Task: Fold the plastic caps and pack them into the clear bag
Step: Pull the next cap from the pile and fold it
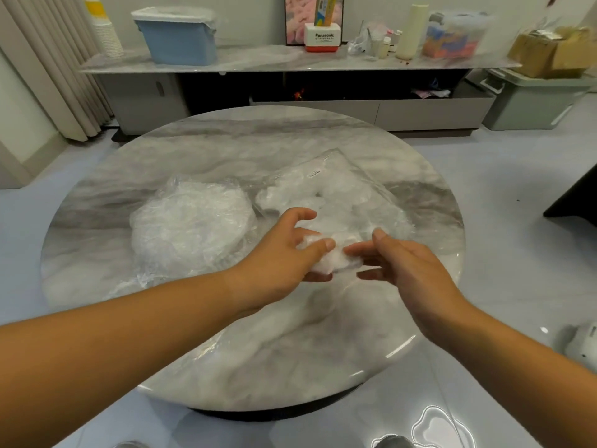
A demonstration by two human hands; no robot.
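A folded white plastic cap [326, 257] is bunched between my two hands near the table's middle. My left hand [287, 257] grips it, thumb on top and fingers curled beneath. My right hand [403, 263] has its fingers nearly straight, the tips touching the cap's right side. Just beyond lies the clear bag [336, 185], flat and slanted, with several folded white caps inside; its mouth faces my hands. To the left a loose pile of unfolded plastic caps [190, 224] sits spread out.
The round marble table [258, 350] carries everything. Behind it runs a long low cabinet [290, 59] with a blue bin [177, 37], paper cups, a white bottle and boxes. A grey lidded crate [529, 101] stands on the floor at the right.
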